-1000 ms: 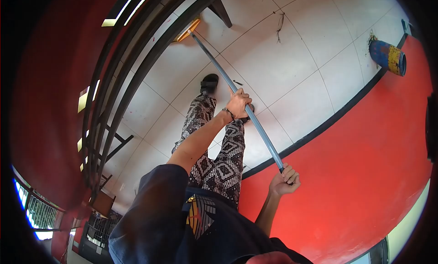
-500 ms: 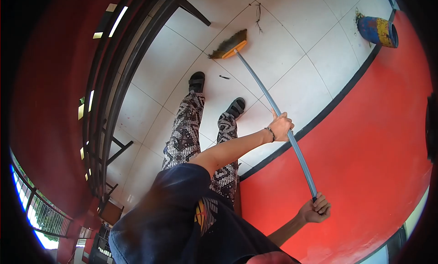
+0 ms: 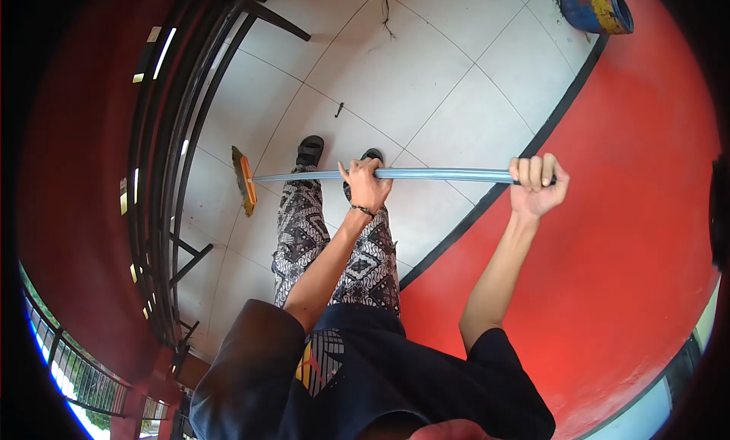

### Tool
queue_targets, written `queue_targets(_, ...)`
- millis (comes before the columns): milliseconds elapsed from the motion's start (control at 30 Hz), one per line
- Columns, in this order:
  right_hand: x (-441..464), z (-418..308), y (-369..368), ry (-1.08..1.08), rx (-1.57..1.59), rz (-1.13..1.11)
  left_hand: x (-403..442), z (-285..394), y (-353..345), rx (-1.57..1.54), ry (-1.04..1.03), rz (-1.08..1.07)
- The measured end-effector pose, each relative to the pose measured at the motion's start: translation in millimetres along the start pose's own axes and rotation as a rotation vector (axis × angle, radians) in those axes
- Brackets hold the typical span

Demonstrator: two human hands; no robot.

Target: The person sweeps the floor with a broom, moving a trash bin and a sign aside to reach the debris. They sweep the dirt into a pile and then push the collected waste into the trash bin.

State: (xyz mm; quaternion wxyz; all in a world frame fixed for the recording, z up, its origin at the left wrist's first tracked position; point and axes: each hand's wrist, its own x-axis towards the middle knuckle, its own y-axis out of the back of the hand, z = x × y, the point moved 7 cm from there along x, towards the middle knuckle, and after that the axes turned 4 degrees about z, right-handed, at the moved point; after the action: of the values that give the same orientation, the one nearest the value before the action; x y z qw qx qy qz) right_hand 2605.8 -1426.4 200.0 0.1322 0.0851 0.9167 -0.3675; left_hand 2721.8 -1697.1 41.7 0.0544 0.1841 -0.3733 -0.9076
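Observation:
A broom (image 3: 449, 174) lies across the view, its blue-grey handle nearly level in front of my legs. My left hand (image 3: 366, 185) is wrapped round the middle of the handle, a dark bracelet at its wrist. Near the handle's right end, my right hand (image 3: 538, 183) is closed over the grip. The orange broom head (image 3: 247, 181) with its dark bristles is at the left, beside the dark bench. Whether the bristles touch the floor I cannot tell.
A dark slatted bench (image 3: 201, 113) runs along the left. The red wall (image 3: 593, 235) with its black base stripe is on the right. A blue and yellow pot (image 3: 597, 11) stands at the upper right. Small dark debris (image 3: 339, 109) lies on the white tiles.
The broom head has swung from the upper middle down to the left. My right hand has risen, and my left hand has moved left with the handle. The pot has shifted up and left in view.

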Motion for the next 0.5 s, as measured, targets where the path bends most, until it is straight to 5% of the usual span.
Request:
queue_targets(100, 27, 131, -56, -0.215, -0.075, -0.236, 9, -152, -16, -0.03, 0.371, -0.036)
queue_targets(167, 17, 177, -98, -0.271, -0.151, -0.421, 9, -196, -21, 0.068, 0.456, 0.033)
queue_targets(200, 16, 174, -99, -0.272, -0.142, -0.415, 15, -212, -34, -0.121, 0.4, 0.033)
queue_targets(500, 6, -60, -142, 0.336, -0.349, -0.428, 104, 77, -46, -0.456, 0.029, 0.091)
